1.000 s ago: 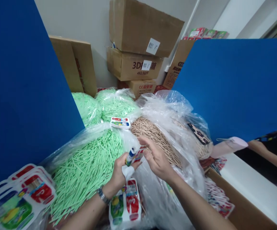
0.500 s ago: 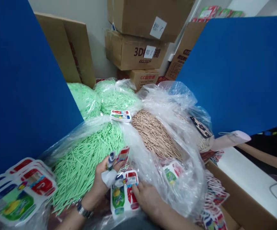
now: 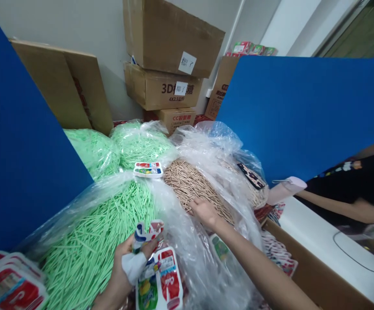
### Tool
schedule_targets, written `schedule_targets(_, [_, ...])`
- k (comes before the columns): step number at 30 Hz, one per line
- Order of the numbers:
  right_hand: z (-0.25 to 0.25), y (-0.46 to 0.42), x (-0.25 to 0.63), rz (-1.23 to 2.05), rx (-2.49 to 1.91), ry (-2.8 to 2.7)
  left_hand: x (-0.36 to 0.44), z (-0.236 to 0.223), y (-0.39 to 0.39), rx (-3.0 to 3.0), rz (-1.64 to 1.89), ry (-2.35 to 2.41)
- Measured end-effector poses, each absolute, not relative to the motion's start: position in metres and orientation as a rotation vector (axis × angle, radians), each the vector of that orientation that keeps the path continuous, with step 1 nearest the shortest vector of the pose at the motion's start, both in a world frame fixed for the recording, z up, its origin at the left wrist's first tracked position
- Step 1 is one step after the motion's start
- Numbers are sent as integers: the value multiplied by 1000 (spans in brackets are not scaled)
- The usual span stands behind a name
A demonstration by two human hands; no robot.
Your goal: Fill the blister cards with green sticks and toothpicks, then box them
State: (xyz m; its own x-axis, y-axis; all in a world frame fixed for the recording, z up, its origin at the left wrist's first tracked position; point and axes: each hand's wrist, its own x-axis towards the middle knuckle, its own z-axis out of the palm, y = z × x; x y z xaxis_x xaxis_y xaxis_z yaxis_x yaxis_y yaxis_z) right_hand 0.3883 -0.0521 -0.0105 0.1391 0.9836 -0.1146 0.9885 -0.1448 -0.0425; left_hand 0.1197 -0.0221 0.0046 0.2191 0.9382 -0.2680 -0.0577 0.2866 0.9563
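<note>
My left hand [image 3: 125, 262], with a white wrap on one finger, is closed on a small printed plastic pack [image 3: 146, 232] held above a larger printed pack [image 3: 159, 280]. My right hand [image 3: 204, 212] reaches forward into the pile of thin brown sticks [image 3: 187, 183] in an opened clear plastic bag [image 3: 219, 142]; its fingers curl down among the sticks, and what they hold is hidden. A clear bag of green sticks [image 3: 103, 232] lies just left of both hands. Another small printed pack [image 3: 148, 169] rests on top between the two piles.
Blue partition boards stand at the left [image 3: 19, 150] and right [image 3: 303, 112]. Cardboard boxes [image 3: 167, 56] are stacked against the back wall. More bags of green sticks [image 3: 135, 144] lie behind. Printed packs [image 3: 6, 280] pile at bottom left. Another person's arm [image 3: 335, 206] rests on the white table [image 3: 329, 245].
My right hand left the printed pack near my lap and moved forward into the brown sticks. The left hand stayed low with its small pack. The camera shifted slightly.
</note>
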Motion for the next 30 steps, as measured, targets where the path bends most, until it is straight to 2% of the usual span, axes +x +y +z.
schedule_targets(3, [-36, -39, 387, -223, 2254, 2041, 116, 6, -27, 1098, 841, 1052])
schedule_targets(6, [-39, -37, 385, -241, 2249, 2063, 107, 2, -30, 1249, 861, 1033])
schedule_targets(13, [36, -63, 368, -308, 2494, 2255, 91, -6, -31, 1640, 896, 865])
schedule_targets(15, [61, -74, 343, -765, 2847, 2657, 92, -4, -32, 1627, 848, 851])
schedule_targets(16, [71, -79, 328, -989, 2905, 2826, 92, -2, -33, 1599, 820, 848])
schedule_targets(17, [78, -82, 315, -1082, 2909, 3005, 93, 0, -34, 1567, 793, 846])
schedule_targets(19, [84, -84, 292, -1065, 2783, 3327, 94, 5, -36, 1514, 755, 848])
schedule_targets(22, [79, -81, 276, -828, 2520, 3584, 94, 10, -38, 1523, 759, 842])
schedule_targets(25, [70, -77, 273, -686, 2417, 3642, 92, 12, -38, 1555, 785, 835])
schedule_targets(30, [70, -77, 274, -738, 2303, 3635, 90, 13, -40, 1469, 802, 835])
